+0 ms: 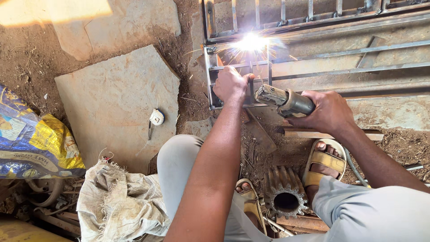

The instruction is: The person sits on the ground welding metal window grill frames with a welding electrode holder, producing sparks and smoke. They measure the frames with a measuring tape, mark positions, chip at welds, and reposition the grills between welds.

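Outdoors, seen from above: right hand (329,112) w/ fingers wrapped round a welding holder (284,101), aimed at the bright arc (251,42). Left hand (230,83) clamps the steel grille frame (313,67), lying on dirt ground, steadying it near the joint.

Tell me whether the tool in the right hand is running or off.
Running. The tool in the right hand throws a bright flare and sparks on the metal frame, which the left hand steadies.
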